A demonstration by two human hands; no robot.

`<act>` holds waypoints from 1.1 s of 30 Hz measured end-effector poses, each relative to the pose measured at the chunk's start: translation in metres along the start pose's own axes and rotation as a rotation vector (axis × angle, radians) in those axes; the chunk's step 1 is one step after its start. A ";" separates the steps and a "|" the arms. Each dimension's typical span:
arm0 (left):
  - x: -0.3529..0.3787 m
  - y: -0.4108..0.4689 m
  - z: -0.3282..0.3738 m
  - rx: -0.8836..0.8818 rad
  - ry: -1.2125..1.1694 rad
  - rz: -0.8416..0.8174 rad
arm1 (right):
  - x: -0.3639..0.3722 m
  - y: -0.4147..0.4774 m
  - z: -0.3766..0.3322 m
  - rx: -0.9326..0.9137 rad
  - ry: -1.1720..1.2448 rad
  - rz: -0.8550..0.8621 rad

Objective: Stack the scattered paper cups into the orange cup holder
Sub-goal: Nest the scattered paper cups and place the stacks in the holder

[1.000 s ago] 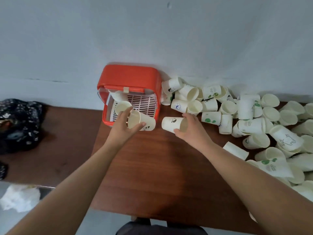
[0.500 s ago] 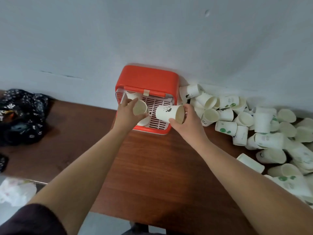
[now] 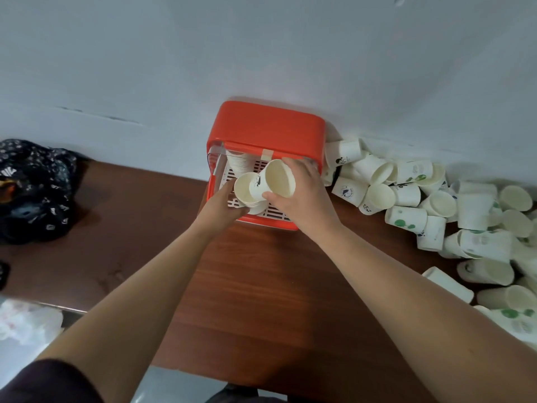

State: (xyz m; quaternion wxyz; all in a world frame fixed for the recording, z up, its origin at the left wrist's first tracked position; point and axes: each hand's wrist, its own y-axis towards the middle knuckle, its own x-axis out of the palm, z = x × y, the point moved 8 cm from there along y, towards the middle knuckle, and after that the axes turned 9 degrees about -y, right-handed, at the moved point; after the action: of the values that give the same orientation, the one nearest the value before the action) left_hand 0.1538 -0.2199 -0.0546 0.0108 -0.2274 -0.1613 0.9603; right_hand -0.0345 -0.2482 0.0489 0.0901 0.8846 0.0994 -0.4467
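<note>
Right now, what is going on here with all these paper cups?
A person is filling the orange cup holder. The left hand holds a short stack of cups over the holder's white grid, and the right hand holds a printed cup, tilted, with its base at the stack's open mouth. Another stack stands in the holder's back corner. Many loose cups lie on the table to the right.

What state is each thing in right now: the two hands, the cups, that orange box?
Left hand, holding a short cup stack.
Right hand, gripping a tilted cup, base at that stack's mouth.
Orange cup holder, front open, an inner stack standing inside.
Loose cups, scattered on the table, mostly on their sides.
</note>
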 end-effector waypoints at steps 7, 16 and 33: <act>0.000 0.002 0.000 0.029 -0.066 -0.003 | 0.008 0.010 -0.015 -0.032 -0.052 0.084; 0.006 0.006 -0.006 0.037 -0.100 -0.099 | 0.066 0.016 0.000 -0.033 -0.147 -0.197; 0.013 0.022 -0.020 -0.040 -0.214 -0.050 | 0.117 0.007 0.066 0.346 0.297 -0.245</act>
State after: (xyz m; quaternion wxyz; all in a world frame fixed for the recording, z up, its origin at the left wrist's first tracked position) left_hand 0.1521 -0.2335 -0.0841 0.0131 -0.1198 -0.1864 0.9750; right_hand -0.0156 -0.2603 -0.0843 -0.1332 0.9241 0.1400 -0.3297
